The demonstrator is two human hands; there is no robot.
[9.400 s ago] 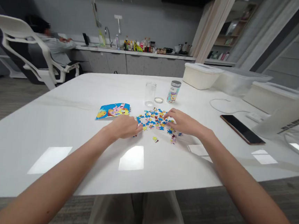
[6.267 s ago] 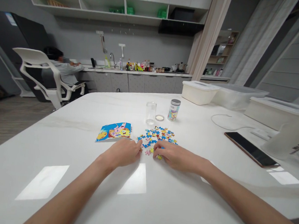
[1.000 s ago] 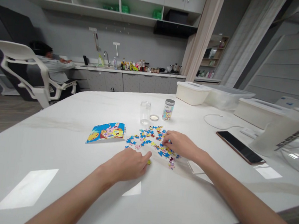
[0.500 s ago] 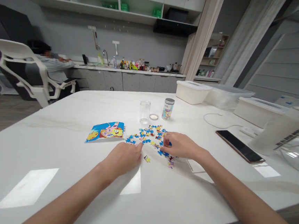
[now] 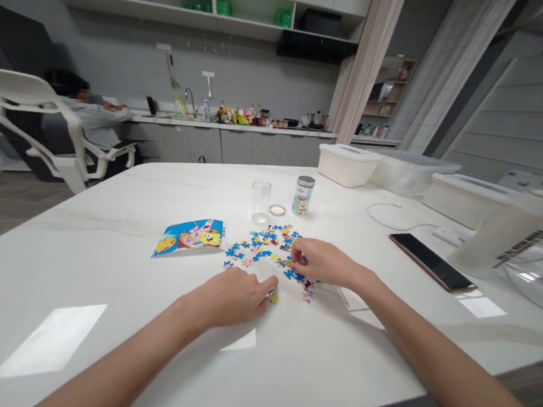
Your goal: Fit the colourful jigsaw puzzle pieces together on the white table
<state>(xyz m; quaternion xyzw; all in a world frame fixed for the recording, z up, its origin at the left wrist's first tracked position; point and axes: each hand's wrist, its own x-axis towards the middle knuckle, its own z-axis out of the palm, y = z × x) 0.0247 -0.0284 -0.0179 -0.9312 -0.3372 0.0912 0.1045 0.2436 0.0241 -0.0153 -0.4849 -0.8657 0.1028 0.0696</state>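
Note:
A loose heap of small jigsaw puzzle pieces (image 5: 262, 253), mostly blue, yellow and pink, lies on the white table (image 5: 180, 373). My left hand (image 5: 232, 296) is at the near side of the heap, thumb and forefinger closed on a yellow-green puzzle piece (image 5: 273, 299), partly covered by the fingers. At the heap's right side, my right hand (image 5: 326, 261) has its fingertips pinched among the pieces; a puzzle piece seems to be between them, mostly hidden. A picture sheet (image 5: 191, 236) with cartoon figures lies left of the heap.
Behind the heap stand a clear jar (image 5: 260, 202), its lid (image 5: 277, 210) and a printed canister (image 5: 303, 197). On the right are a phone (image 5: 430, 260), a white pitcher-like container (image 5: 500, 242), a cable and storage boxes (image 5: 348, 166). A person sits beyond a white chair (image 5: 36, 113).
My left hand has moved right and nearer to me, from the heap's edge onto the separate yellow-green piece. My right hand has shifted slightly left, staying at the heap.

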